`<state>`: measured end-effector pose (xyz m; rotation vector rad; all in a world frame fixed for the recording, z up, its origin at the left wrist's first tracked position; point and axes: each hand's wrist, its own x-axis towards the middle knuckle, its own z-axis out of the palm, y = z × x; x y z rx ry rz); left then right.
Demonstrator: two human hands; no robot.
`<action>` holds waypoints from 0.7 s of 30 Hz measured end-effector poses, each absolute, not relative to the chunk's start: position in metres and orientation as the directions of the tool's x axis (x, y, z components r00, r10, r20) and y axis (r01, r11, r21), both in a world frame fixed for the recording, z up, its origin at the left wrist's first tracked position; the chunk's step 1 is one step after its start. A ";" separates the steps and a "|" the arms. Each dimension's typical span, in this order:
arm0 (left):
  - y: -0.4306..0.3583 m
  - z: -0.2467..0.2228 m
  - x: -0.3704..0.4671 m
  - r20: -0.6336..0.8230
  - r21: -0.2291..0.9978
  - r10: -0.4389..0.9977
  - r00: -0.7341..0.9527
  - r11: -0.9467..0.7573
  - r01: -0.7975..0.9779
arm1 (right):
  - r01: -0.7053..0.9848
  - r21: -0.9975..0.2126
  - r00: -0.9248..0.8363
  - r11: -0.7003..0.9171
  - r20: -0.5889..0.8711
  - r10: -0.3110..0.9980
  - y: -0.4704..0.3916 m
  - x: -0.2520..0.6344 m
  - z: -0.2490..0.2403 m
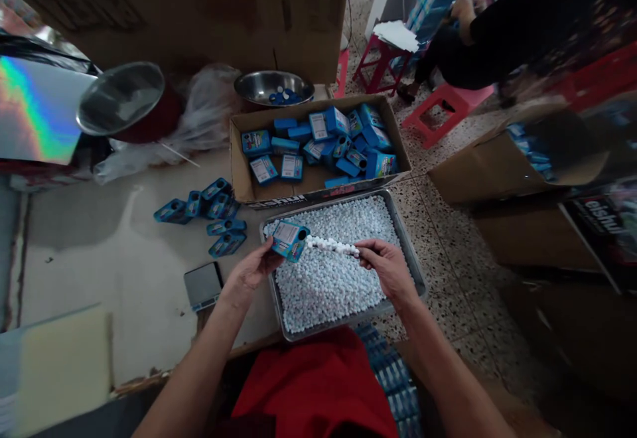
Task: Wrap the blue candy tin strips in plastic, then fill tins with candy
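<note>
My left hand (250, 269) grips a small blue box (286, 233) by its near end, tilted, with a round dark opening at its right corner. In my right hand (391, 267), the fingers pinch a narrow scoop (357, 251), heaped along its length with small white pellets (331, 245). The scoop's far end meets the box near its opening; whether pellets are entering cannot be seen. Both hands are over a grey tray (421, 279) filled with the same white pellets. Left of the tray, several similar blue boxes (226, 227) stand or lie on the table.
Behind the tray sits an open carton (318, 194) of blue boxes. A small flat scale (203, 284) lies left. Metal bowls (119, 101) (273, 86) stand at the back. A person's arm (465, 16) shows beyond a red stool (445, 109); cartons (468, 166) line the right.
</note>
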<state>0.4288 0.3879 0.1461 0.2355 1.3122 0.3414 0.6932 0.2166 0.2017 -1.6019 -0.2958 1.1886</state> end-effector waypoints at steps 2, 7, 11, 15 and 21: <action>0.378 0.141 0.430 -0.919 0.334 0.348 0.187 0.937 -0.101 | -0.314 -0.844 0.470 -0.434 -0.535 0.702 0.218 0.694 0.198; 0.364 0.129 0.435 -0.942 0.299 0.307 0.138 0.951 -0.077 | 0.072 -0.865 0.510 -0.497 -0.396 0.764 0.222 0.684 0.201; 0.358 0.119 0.438 -0.955 0.274 0.278 0.102 0.960 -0.052 | 0.620 -0.652 0.406 -0.437 -0.210 0.889 0.244 0.652 0.205; 0.358 0.111 0.441 -0.964 0.246 0.248 0.097 0.969 -0.035 | 0.745 -0.527 0.332 -0.409 -0.239 0.913 0.265 0.623 0.207; 0.372 0.104 0.434 -0.976 0.192 0.194 0.101 0.981 -0.033 | 0.552 -0.679 0.484 -0.483 -0.210 0.849 0.203 0.685 0.209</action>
